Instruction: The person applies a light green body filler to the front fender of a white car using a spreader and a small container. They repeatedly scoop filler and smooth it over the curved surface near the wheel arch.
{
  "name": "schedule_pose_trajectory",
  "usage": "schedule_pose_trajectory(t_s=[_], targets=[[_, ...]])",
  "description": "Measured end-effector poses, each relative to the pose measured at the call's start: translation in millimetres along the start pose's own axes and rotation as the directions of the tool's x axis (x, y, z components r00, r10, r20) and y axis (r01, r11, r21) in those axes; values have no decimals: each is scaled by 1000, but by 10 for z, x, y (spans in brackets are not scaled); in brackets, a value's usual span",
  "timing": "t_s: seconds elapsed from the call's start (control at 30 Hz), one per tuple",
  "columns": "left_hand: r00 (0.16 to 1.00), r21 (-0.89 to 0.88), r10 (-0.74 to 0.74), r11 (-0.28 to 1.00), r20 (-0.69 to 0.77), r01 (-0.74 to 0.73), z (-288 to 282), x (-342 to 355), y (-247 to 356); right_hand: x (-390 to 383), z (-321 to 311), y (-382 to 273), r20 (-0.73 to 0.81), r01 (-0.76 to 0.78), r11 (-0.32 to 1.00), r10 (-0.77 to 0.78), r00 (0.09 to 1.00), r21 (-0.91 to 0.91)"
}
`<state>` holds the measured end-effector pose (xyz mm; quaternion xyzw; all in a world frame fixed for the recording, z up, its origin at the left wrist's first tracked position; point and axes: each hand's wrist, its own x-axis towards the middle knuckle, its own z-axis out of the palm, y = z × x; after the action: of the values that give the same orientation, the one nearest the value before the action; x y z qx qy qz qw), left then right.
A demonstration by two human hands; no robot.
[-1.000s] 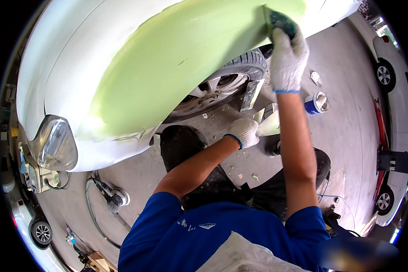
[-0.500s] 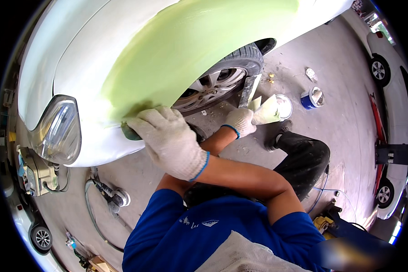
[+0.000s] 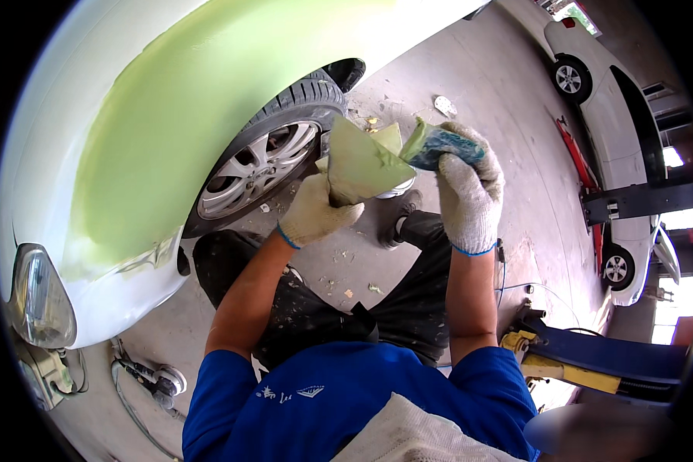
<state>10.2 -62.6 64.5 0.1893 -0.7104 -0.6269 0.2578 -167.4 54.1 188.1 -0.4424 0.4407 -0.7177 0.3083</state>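
Observation:
My gloved left hand (image 3: 314, 213) grips a flat putty board (image 3: 366, 163) smeared with yellow-green filler. Behind it another filler-coated piece (image 3: 389, 138) shows in part; I cannot tell what carries it. Closed around a dark green spreader (image 3: 452, 144) is my gloved right hand (image 3: 472, 202). Filler coats the spreader's left end, which is close to the board's right edge. To the left stands a white car with a broad light green filler patch (image 3: 150, 146) over its fender, above the wheel (image 3: 258, 168). The patch's lower end looks rough near the bumper.
A white-rimmed tub (image 3: 399, 189) is mostly hidden behind the board. A round-pad sander (image 3: 165, 381) with a hose lies at lower left. The headlight (image 3: 45, 300) is near the left rim. A blue and yellow lift arm (image 3: 593, 358) is at right; another white car (image 3: 620, 131) stands beyond.
My right hand has left the lower fender, carrying the spreader rightward to the board. My left hand has shifted left with the board, so my arms are uncrossed. The view has turned rightward.

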Motion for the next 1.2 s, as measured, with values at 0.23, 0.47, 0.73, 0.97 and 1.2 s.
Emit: schedule_pose_trajectory(t_s=[0.23, 0.47, 0.73, 0.97, 1.2], targets=[[984, 140, 143, 982, -110, -127, 54, 16, -45, 55, -146, -28, 161, -12, 781, 145, 976, -625], [946, 258, 97, 966, -310, -15, 221, 110, -229, 0, -261, 38, -140, -29, 757, -83, 987, -652], [948, 378, -24, 914, -316, 150, 316, 255, -362, 1121, -419, 307, -407, 13, 986, 58, 911, 169], [950, 420, -69, 885, -304, 199, 297, 217, -482, 2394, -240, 921, -360, -31, 961, 133, 923, 274], [960, 444, -28, 882, -280, 155, 292, 271, -544, 2881, -17, 1007, -475, 100, 991, -130, 870, -87]])
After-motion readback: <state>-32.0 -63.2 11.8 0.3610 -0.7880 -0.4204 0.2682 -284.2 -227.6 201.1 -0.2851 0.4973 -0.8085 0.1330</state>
